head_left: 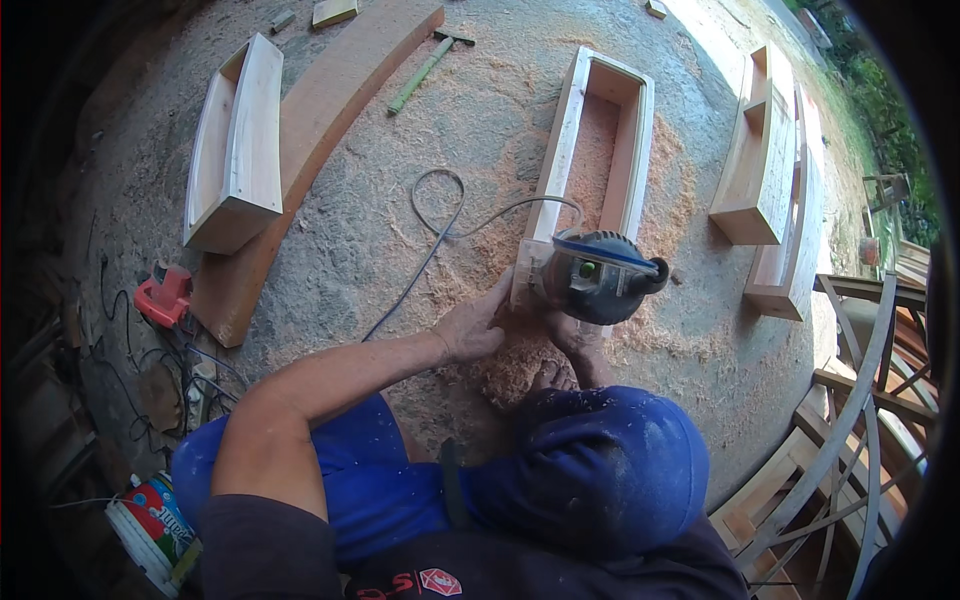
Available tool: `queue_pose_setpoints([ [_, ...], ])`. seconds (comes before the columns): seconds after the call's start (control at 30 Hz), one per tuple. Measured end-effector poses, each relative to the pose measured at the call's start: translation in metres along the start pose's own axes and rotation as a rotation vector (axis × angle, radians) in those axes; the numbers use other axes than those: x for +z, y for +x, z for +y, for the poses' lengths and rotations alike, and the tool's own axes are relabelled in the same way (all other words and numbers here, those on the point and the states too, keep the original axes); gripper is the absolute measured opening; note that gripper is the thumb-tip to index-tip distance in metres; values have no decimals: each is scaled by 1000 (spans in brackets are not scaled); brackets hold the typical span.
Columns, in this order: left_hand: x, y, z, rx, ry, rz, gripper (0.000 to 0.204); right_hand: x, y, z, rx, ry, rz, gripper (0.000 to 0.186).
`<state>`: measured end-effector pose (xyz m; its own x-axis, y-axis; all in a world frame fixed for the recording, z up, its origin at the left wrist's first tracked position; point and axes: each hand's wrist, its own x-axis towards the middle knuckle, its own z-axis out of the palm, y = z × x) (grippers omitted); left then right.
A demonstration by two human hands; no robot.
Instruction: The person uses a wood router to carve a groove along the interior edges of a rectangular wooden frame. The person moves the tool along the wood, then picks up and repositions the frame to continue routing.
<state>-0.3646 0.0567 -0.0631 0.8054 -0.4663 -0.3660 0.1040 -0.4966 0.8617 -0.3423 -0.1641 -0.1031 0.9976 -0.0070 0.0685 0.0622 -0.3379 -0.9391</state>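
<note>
head view: cable (440,234) crossing wooden frame (563,140) could snag power tool (602,285).
left hand (474,326): grip unclear.
right hand (580,347): grip hidden.

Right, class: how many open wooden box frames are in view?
4: upper left frame; upper centre frame; inner right frame and outer right frame, side by side. More may be hidden at the dark edges.

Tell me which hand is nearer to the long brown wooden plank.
Left. The left hand is to the right of the long brown wooden plank, not touching it; the right hand is farther right, partly hidden by the black power tool.
</note>
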Motion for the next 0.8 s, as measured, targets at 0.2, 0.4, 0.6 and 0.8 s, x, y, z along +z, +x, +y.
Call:
queue_pose_setpoints([
  [0.2, -3, 5, -9, 74, -73, 72, 88, -6, 45, -41, 43, -345, -209, 51],
  [0.4, -9, 15, 19, 56, -199, 111, 82, -11, 55, -48, 106, -246, -250, 53],
  [0.6, 0, 45, 56, 134, 52, 272, 78, -2, 63, -59, -98, -382, -127, 45],
  [0.8, 19, 62, 55, -21, 45, 310, 80, -6, 77, -38, -166, -353, -92, 51],
])
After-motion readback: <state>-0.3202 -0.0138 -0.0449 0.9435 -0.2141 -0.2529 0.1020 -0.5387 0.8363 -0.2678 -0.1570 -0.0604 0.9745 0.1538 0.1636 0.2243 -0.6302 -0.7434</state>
